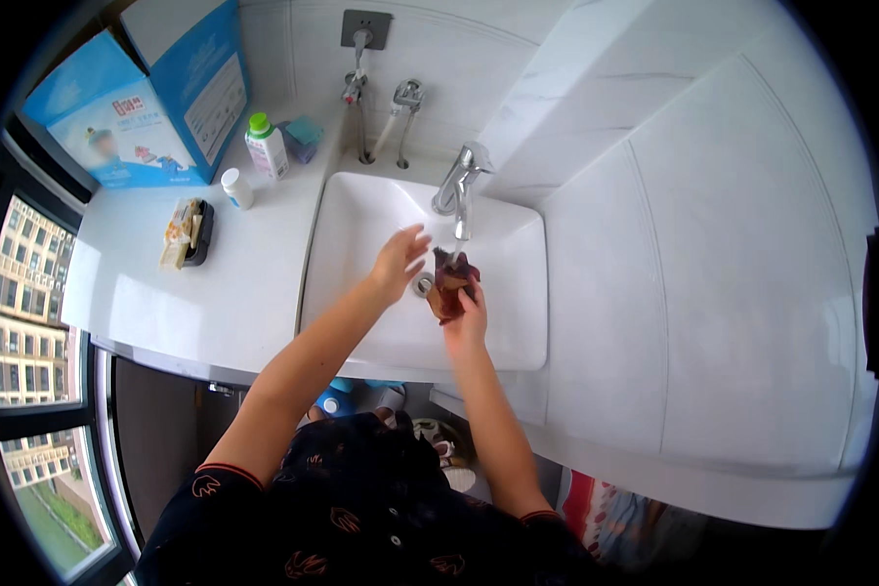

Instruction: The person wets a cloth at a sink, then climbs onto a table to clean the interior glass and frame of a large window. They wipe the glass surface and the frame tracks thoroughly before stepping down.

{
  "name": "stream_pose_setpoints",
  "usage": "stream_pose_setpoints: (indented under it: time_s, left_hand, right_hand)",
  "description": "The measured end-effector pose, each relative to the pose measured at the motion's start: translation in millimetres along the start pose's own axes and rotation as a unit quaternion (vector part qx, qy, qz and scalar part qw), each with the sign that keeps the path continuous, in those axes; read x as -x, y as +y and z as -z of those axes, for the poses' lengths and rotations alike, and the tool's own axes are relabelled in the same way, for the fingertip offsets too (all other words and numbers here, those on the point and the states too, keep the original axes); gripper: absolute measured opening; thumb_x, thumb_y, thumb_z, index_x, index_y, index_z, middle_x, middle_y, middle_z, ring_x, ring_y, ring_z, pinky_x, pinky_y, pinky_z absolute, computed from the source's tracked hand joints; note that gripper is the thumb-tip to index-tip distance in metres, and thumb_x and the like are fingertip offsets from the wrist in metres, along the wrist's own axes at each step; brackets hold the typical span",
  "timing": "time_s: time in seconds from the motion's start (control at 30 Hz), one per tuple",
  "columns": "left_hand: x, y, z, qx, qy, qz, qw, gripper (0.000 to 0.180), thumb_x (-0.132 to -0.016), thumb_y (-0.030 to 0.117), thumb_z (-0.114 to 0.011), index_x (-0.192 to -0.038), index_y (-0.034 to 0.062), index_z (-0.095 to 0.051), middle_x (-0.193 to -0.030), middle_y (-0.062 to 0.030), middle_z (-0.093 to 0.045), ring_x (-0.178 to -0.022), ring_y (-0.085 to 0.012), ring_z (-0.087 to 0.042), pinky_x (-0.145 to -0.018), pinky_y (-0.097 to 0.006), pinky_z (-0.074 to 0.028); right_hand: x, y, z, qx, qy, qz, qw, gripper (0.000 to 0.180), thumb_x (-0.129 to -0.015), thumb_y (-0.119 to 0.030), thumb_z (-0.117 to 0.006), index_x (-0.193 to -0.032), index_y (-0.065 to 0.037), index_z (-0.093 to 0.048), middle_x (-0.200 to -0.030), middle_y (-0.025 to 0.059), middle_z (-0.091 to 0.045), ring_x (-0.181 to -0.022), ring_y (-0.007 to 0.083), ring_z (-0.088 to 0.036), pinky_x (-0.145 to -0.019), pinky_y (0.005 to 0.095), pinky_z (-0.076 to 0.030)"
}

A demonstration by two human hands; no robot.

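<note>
My right hand (469,317) holds a dark red, crumpled cloth-like thing (451,283) under the chrome tap (459,186), from which a thin stream of water runs onto it. My left hand (398,262) hovers just left of it over the white square sink (352,254), fingers spread and holding nothing. The metal drain (423,285) shows between both hands.
On the white counter (166,293) to the left lie a soap dish with a yellowish bar (188,232), a small white jar (235,188), a green-capped white bottle (266,145) and blue boxes (137,107). Wall valves (381,98) stand behind the sink. A window (29,322) is far left.
</note>
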State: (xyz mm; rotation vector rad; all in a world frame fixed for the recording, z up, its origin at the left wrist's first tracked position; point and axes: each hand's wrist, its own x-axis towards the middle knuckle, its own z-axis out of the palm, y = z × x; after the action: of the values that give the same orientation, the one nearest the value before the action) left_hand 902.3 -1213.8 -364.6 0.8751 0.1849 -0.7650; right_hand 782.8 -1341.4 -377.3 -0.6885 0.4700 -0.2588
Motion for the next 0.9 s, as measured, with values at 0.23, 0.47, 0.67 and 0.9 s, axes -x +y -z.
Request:
stream_pose_setpoints:
  time_s: [0.23,0.47,0.67,0.9]
  left_hand:
    - [20.2,-58.5,-8.5,0.123,0.022,0.165,0.978,0.031,-0.095,0.050,-0.051,-0.114,0.0257,-0.053,-0.121,-0.0008,-0.049,-0.121,-0.0223,-0.045,-0.103,-0.048,-0.037]
    - [10.0,-61.2,-18.9,0.030,-0.016,0.011,0.999,0.056,-0.096,0.026,-0.058,-0.146,0.0254,-0.034,-0.130,-0.0014,-0.050,-0.113,-0.0185,-0.052,-0.094,-0.040,-0.045]
    - [3.7,-62.2,-16.4,-0.043,-0.017,-0.138,0.989,0.078,-0.083,-0.009,-0.051,-0.152,0.0096,-0.020,-0.131,-0.0105,-0.053,-0.110,-0.0179,-0.053,-0.094,-0.033,-0.046]
    - [23.7,-50.8,-29.4,-0.004,0.136,0.051,0.989,0.066,-0.097,0.040,-0.048,-0.152,0.0203,-0.017,-0.142,-0.0080,-0.044,-0.127,-0.0255,-0.042,-0.103,-0.050,-0.036]
  right_hand:
    - [-23.2,-16.3,-4.8,0.044,-0.034,-0.031,0.998,0.046,-0.083,0.007,-0.047,-0.128,-0.004,-0.043,-0.127,0.0167,-0.053,-0.113,0.0329,-0.057,-0.095,0.0480,-0.051]
    - [-40.4,-27.2,9.9,0.269,-0.060,-0.061,0.959,0.049,-0.090,-0.014,-0.064,-0.134,-0.010,-0.043,-0.118,0.0097,-0.055,-0.106,0.0188,-0.055,-0.092,0.0357,-0.045]
    - [-47.3,-34.5,-10.8,0.347,-0.051,-0.150,0.924,0.032,-0.096,-0.030,-0.058,-0.121,-0.012,-0.052,-0.112,0.0023,-0.057,-0.102,0.0162,-0.053,-0.078,0.0356,-0.045]
    - [-60.2,-28.9,-16.4,0.237,0.016,-0.083,0.968,0.032,-0.097,-0.025,-0.053,-0.121,-0.004,-0.052,-0.118,0.0072,-0.058,-0.106,0.0207,-0.059,-0.089,0.0370,-0.051]
